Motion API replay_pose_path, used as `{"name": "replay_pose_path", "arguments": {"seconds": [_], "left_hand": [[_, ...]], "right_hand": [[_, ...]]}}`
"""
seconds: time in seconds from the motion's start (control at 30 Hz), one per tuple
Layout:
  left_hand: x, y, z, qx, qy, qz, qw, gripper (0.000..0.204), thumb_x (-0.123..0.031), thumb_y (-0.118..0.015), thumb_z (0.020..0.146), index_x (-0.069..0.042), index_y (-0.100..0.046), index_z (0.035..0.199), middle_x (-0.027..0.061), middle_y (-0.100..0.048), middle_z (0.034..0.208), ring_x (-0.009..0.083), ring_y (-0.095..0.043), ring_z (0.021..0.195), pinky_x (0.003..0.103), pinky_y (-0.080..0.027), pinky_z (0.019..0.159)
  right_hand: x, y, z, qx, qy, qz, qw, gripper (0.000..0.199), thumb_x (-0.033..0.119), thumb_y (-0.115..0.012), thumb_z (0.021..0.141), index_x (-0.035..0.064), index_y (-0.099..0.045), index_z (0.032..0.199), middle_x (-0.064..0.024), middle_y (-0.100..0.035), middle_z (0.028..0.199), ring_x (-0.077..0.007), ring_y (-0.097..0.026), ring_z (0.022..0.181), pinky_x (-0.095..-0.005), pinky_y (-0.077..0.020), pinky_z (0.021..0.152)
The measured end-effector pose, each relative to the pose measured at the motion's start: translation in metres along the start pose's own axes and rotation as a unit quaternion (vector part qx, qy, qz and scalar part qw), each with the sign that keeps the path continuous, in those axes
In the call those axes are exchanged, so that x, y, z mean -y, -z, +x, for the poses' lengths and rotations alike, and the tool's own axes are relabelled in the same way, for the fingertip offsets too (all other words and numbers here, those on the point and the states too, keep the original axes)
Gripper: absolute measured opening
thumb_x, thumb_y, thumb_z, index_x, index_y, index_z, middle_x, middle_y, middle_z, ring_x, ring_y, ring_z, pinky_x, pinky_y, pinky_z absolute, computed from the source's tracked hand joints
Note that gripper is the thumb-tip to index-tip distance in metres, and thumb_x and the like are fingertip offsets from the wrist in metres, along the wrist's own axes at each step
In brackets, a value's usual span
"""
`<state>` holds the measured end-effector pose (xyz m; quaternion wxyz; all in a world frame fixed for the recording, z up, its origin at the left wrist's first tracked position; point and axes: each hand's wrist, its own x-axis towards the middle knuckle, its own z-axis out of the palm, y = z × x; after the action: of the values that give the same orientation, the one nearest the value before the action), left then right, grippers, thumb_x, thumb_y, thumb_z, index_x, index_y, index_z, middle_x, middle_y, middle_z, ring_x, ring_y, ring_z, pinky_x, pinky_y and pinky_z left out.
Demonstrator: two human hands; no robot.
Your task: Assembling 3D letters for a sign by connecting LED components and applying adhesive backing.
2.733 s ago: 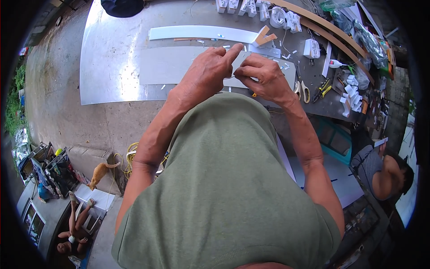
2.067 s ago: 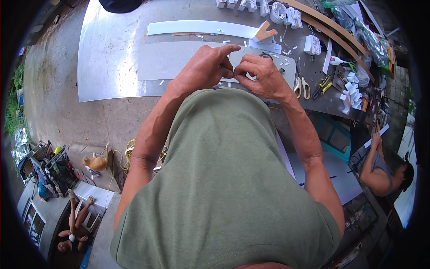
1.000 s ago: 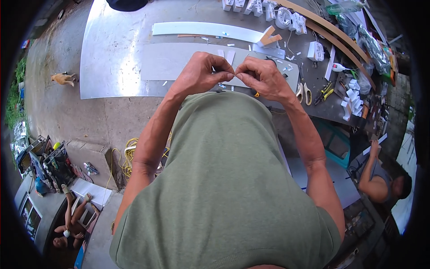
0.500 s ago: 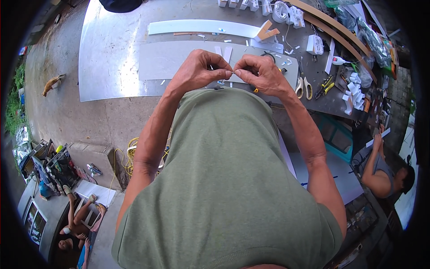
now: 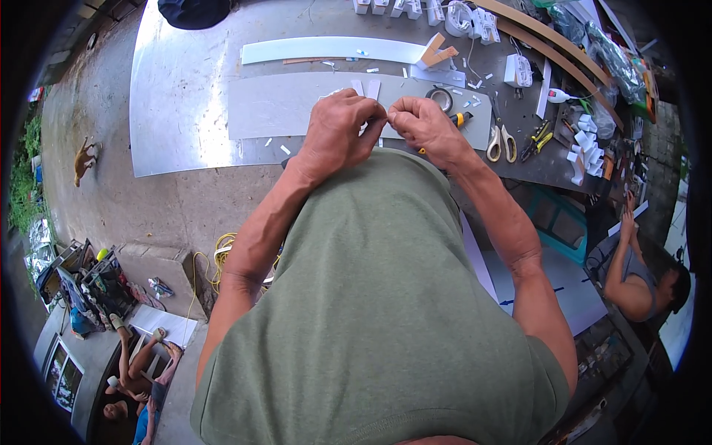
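My left hand (image 5: pixel 343 132) and my right hand (image 5: pixel 429 132) meet fingertip to fingertip above the near edge of a metal-topped table. Both are closed in a pinch, and whatever is between the fingers is too small or hidden to name. Beneath them lies a flat grey panel (image 5: pixel 274 107). Two short white strips (image 5: pixel 365 87) stick out just beyond my left hand. A roll of dark tape (image 5: pixel 439 99) and a yellow-and-black cutter (image 5: pixel 461 119) rest beside my right hand.
Right of my hands lie scissors (image 5: pixel 502 141) and yellow-handled pliers (image 5: pixel 535 142). Farther back are a long white strip (image 5: pixel 326 49), white letter-shaped pieces (image 5: pixel 404 9) and white scraps. A person (image 5: pixel 630 278) sits at the right, another (image 5: pixel 133 389) at lower left. A dog (image 5: pixel 83 162) stands at left.
My left hand has rolled over so its back faces up, and its fingers have curled in more. My right hand's fingers have also curled tighter. The tape roll shows more fully; the dog has turned.
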<state>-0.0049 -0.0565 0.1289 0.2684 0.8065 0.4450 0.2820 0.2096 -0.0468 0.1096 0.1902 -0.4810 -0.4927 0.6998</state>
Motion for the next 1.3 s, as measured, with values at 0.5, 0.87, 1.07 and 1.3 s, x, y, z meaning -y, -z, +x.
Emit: {"name": "replay_pose_path", "arguments": {"seconds": [0.5,0.87,1.07,1.3], "left_hand": [[0.019,0.011,-0.003,0.079,0.264,-0.406,0.871,0.018,-0.016,-0.076,0.085,0.001,-0.076,0.092,0.0056,-0.072,0.080,0.0115,-0.066,0.077,0.028,-0.053,0.074],[0.013,0.011,-0.001,0.093,0.271,-0.417,0.863,0.018,-0.018,-0.077,0.085,0.000,-0.076,0.090,0.0051,-0.072,0.077,0.0117,-0.064,0.075,0.028,-0.052,0.075],[0.012,0.003,-0.001,0.088,0.259,-0.404,0.873,0.018,-0.015,-0.076,0.084,0.002,-0.075,0.091,0.0056,-0.072,0.077,0.0096,-0.064,0.072,0.028,-0.052,0.070],[0.004,0.002,0.008,-0.027,0.020,-0.122,0.992,0.010,-0.007,-0.079,0.082,-0.004,-0.076,0.092,0.0085,-0.070,0.076,0.0151,-0.066,0.070,0.030,-0.052,0.066]], "right_hand": [[0.011,-0.014,-0.012,-0.185,0.442,-0.390,0.787,0.027,0.005,-0.076,0.080,0.0089,-0.070,0.105,-0.0033,-0.063,0.099,-0.0222,-0.060,0.090,-0.0355,-0.0514,0.079],[0.007,-0.013,-0.012,-0.201,0.506,-0.469,0.695,0.030,0.005,-0.078,0.070,0.0029,-0.069,0.099,-0.0051,-0.061,0.091,-0.0225,-0.059,0.083,-0.0373,-0.0496,0.070],[0.005,-0.018,-0.009,-0.221,0.494,-0.479,0.691,0.026,0.004,-0.077,0.069,0.0022,-0.068,0.094,-0.0063,-0.060,0.088,-0.0240,-0.058,0.081,-0.0375,-0.0495,0.067],[0.002,-0.007,-0.005,-0.054,-0.047,0.276,0.959,0.010,0.009,-0.071,0.083,0.0009,-0.069,0.089,0.0000,-0.061,0.074,-0.0039,-0.048,0.060,-0.0203,-0.0350,0.050]]}}
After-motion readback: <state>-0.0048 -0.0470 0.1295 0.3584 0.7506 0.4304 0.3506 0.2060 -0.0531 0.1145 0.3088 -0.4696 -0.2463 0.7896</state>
